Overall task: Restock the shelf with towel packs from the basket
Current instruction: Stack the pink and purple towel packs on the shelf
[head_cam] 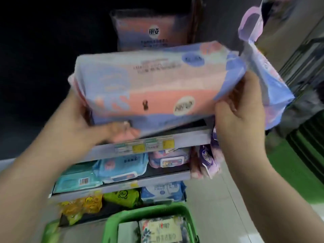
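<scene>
I see both hands clamped on a pink-and-blue towel pack (pixel 154 88), left hand (pixel 84 123) under its near-left corner, right hand (pixel 240 109) pinching its right end, above the shelf (pixel 157 142), the green basket (pixel 150 214) far below.

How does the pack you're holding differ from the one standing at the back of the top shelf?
The held pack lies flat and tilted, gripped at its ends by the left hand and right hand; the back pack stands upright, untouched. The held pack is brightly lit at the shelf's front edge; the back pack sits in shadow. The held pack's round logo reads upside down; the back pack's reads upright. Both share pink-and-lilac wrapping and that logo.
</scene>
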A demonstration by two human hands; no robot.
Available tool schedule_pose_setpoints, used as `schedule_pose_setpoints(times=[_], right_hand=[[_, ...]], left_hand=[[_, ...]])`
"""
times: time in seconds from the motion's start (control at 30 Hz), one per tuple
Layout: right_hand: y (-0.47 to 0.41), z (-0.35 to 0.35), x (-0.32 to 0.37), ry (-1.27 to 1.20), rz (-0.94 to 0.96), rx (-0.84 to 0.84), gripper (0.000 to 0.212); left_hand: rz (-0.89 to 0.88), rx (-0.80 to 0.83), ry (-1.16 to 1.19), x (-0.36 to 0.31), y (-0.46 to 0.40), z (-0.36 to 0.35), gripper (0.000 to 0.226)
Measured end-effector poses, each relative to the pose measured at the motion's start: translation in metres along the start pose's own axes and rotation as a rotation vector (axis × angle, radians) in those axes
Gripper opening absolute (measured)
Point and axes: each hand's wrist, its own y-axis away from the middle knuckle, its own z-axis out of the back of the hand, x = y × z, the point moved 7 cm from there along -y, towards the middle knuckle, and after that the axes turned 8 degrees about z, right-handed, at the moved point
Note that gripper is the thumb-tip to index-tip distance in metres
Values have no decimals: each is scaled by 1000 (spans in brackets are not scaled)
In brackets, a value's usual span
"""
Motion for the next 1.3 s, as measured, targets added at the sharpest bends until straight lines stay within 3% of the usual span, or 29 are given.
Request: schedule_pose_setpoints(times=[0.17, 0.33, 0.5, 0.77, 0.97, 1.1, 1.2, 1.3], right_hand=[[-51, -32, -14, 58, -2, -19, 68], [-88, -48, -37, 49, -65, -51, 67], [-109, -65, -46, 40, -71, -79, 62], [-114, -86, -62, 80, -19, 26, 77], [-110, -93, -65, 111, 2, 44, 83], [-87, -92, -71, 154, -3, 123, 83], [-48, -79, -70, 275, 53, 186, 79], [2, -62, -58, 350, 188, 279, 74]], left_hand=[[-6, -135, -39, 9, -66, 20, 62], [44, -113, -29, 18, -109, 21, 55], [51, -200, -38, 28, -141, 27, 51], [149, -164, -36, 56, -163, 17, 56], [129, -228, -22, 54, -153, 7, 52], [221, -333, -225, 67, -121, -8, 65], [149, -281, -396, 69, -72, -35, 77], [46, -181, -514, 71, -11, -64, 73]])
